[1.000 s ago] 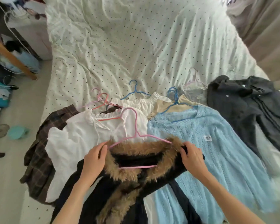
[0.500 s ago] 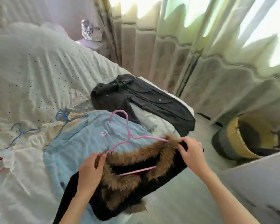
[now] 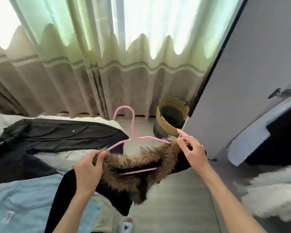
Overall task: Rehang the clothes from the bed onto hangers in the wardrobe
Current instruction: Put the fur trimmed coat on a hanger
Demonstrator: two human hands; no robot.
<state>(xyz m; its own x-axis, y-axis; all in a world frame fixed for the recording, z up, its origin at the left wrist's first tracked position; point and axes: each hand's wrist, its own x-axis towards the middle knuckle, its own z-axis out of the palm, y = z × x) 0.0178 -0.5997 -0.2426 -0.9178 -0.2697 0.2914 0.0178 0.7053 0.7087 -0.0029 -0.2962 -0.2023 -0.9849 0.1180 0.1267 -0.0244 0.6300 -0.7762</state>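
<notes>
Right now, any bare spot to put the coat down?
Free: grey floor between the bed edge, woven basket and white fluffy rug. Crowded: the bed, covered by the dark jacket and blue sweater. Left hand and right hand both grip the fur-collared coat on its pink hanger.

At the centre of the frame a fur-collared coat (image 3: 141, 172) hangs on a hanger (image 3: 133, 132), held between the left hand (image 3: 89, 170) at its left shoulder and the right hand (image 3: 193, 152) at its right shoulder, above the floor (image 3: 175, 207) just off the bed's (image 3: 5, 118) edge. On the bed at the left lie a jacket (image 3: 57, 133), behind, and a knitted sweater (image 3: 23, 204), at lower left, nearer the camera. Curtains (image 3: 91, 64) fill the upper frame behind everything, a basket (image 3: 172, 115) stands on the floor below them right of centre, a wardrobe door (image 3: 250, 81) rises at the right just beside the basket, and a fluffy rug (image 3: 274, 195) lies at lower right.
</notes>
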